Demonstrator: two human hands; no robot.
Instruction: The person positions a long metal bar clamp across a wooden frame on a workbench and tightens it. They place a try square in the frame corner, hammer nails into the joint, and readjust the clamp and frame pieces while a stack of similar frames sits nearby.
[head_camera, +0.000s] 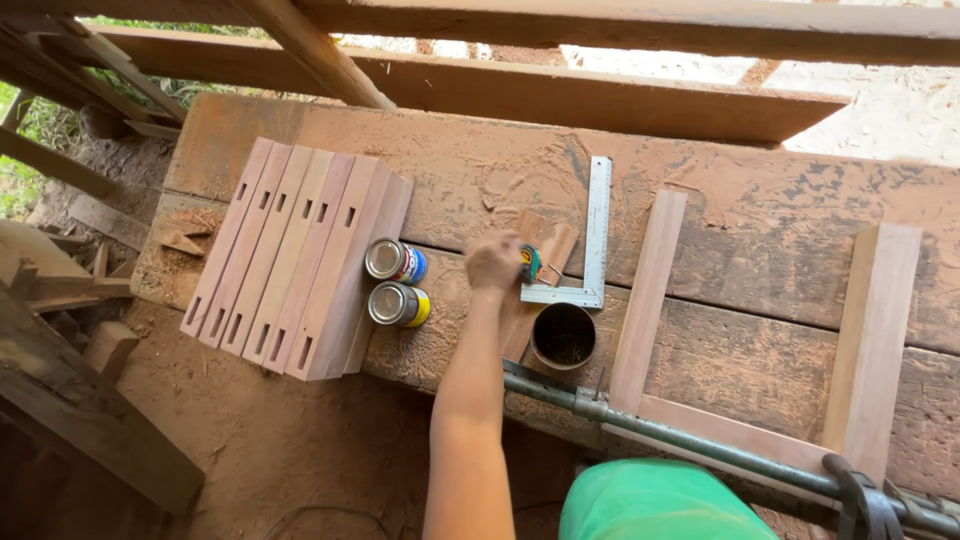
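My left hand (493, 262) reaches out over a dusty wooden workbench (760, 210). Its fingers are closed on a small green and yellow object (529, 263), perhaps a tape measure. The object rests on a short wooden board (548, 243). A steel try square (597, 225) lies just right of the hand. A round open tin (563, 336) stands below it. Left of the hand, two closed cans (396, 283) lie on their sides. My right hand is out of view.
A row of slotted wooden pieces (290, 262) lies at the bench's left. A three-sided wooden frame (650, 290) sits at the right, held by a long bar clamp (700, 447). Timber beams (560, 95) run behind. Offcuts (100, 340) lie on the dirt floor.
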